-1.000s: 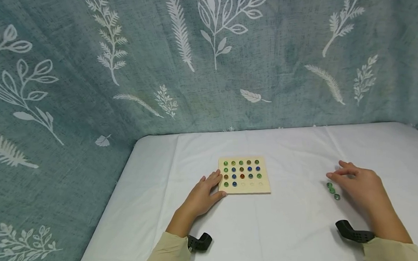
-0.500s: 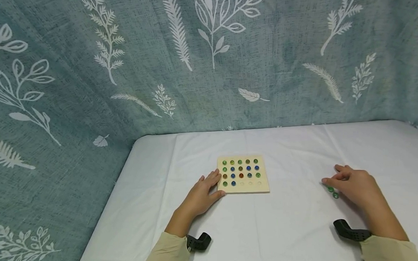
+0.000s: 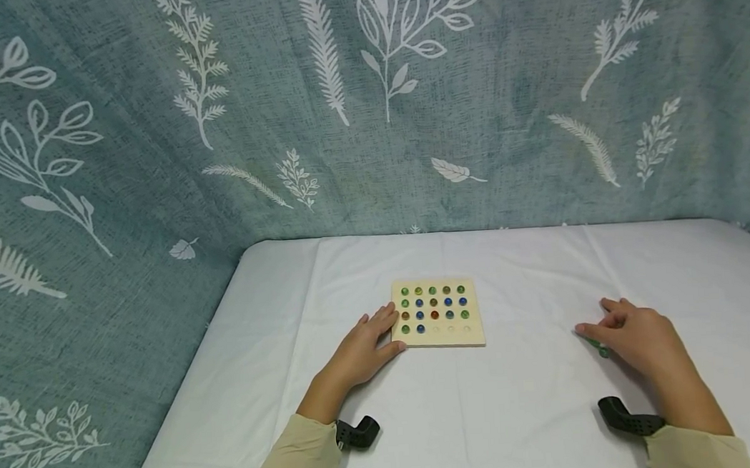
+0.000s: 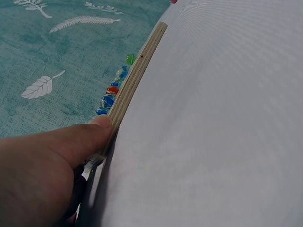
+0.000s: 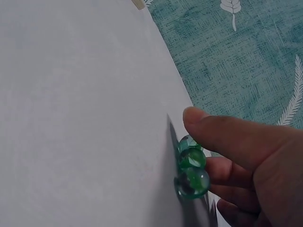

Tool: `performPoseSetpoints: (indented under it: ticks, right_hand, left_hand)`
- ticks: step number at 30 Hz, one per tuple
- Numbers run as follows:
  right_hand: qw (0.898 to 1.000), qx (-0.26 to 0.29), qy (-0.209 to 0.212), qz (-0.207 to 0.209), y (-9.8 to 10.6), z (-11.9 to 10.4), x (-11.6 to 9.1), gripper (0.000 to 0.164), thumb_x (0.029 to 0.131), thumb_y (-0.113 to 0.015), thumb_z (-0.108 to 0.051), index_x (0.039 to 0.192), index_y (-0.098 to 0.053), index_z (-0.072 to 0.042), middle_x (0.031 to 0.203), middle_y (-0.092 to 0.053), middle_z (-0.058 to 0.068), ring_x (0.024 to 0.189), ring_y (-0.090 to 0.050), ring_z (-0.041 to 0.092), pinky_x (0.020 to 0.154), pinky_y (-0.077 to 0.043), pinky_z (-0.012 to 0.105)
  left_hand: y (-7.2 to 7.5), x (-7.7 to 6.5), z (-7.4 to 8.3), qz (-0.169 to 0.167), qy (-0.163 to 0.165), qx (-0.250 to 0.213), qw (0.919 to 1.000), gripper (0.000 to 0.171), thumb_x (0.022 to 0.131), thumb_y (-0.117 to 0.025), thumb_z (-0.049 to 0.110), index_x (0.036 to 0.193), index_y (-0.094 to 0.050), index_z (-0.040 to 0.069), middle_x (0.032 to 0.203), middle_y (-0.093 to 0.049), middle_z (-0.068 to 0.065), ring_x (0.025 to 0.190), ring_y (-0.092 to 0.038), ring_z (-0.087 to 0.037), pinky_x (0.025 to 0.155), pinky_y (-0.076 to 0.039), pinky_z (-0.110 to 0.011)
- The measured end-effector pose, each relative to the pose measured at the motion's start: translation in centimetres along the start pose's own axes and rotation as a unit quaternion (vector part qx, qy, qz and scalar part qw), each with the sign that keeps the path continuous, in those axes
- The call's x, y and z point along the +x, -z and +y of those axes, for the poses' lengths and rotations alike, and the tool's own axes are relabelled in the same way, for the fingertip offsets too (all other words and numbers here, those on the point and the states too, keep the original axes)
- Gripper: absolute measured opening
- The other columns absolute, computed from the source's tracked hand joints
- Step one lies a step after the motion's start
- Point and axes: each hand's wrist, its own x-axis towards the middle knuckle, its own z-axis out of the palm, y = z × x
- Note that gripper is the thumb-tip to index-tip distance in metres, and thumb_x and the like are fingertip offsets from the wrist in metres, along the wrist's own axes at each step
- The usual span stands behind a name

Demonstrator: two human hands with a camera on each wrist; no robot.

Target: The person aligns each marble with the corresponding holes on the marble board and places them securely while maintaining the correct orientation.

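In the head view, a pale wooden board with rows of coloured glass marbles lies on the table. My left hand rests at its left side, fairly straight fingers on the left edge and thumb at the front left corner. In the left wrist view the thumb touches the board's edge. My right hand is low over the cloth at the right. The right wrist view shows several green marbles in a row; thumb and fingers pinch the farthest one, partly covered by the thumb.
The board's front row has bare hollows at its right end. White cloth covers the table, and a blue-green leaf-patterned curtain hangs behind it and along the left. Black wrist devices sit on both wrists.
My right hand has moved slightly left and toward me, its thumb and fingers coming down over the farthest green marble. The left hand and the board have stayed in place.
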Motion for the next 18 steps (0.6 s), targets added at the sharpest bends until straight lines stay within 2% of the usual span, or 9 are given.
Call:
performPoseSetpoints:
  ticks: [5, 9, 14, 18]
  right_hand:
    - [1.000, -0.012, 0.008, 0.000, 0.05, -0.20, -0.19, 0.067, 0.086, -0.067, -0.059, 0.102, -0.071, 0.006, 0.142, -0.033, 0.042, 0.129, -0.031, 0.062, 0.099, -0.036, 0.070]
    - [1.000, -0.018, 0.014, -0.001, 0.06, -0.38, -0.26, 0.061, 0.086, -0.069, -0.056, 0.094, -0.073, 0.004, 0.143, -0.035, 0.039, 0.130, -0.032, 0.061, 0.100, -0.034, 0.070]
    - [1.000, -0.016, 0.019, -0.005, 0.03, -0.52, -0.22, 0.061, 0.086, -0.068, -0.056, 0.098, -0.072, 0.004, 0.144, -0.035, 0.039, 0.131, -0.031, 0.060, 0.102, -0.033, 0.071]
    - [1.000, -0.003, 0.019, -0.007, -0.07, -0.56, -0.22, 0.060, 0.086, -0.068, -0.056, 0.096, -0.073, 0.002, 0.146, -0.035, 0.035, 0.133, -0.030, 0.058, 0.103, -0.032, 0.070]
  left_hand:
    - [-0.04, -0.07, 0.14, -0.001, 0.001, 0.006, 1.0000, 0.068, 0.096, -0.063, 0.040, 0.153, -0.037, 0.012, 0.162, -0.026, 0.002, 0.150, -0.022, -0.014, 0.126, -0.014, -0.036]
    - [-0.07, -0.11, 0.26, 0.002, 0.004, 0.011, 0.9999, 0.071, 0.096, -0.063, 0.041, 0.154, -0.034, 0.013, 0.163, -0.024, 0.001, 0.151, -0.020, -0.016, 0.126, -0.015, -0.038]
    - [-0.12, -0.05, 0.33, 0.005, 0.006, 0.026, 0.9996, 0.074, 0.095, -0.062, 0.043, 0.155, -0.032, 0.013, 0.163, -0.025, 0.000, 0.151, -0.020, -0.017, 0.126, -0.015, -0.039]
    - [-0.20, -0.01, 0.28, 0.001, 0.006, 0.044, 0.9990, 0.074, 0.096, -0.061, 0.045, 0.156, -0.030, 0.013, 0.163, -0.024, 0.001, 0.151, -0.019, -0.017, 0.126, -0.015, -0.038]
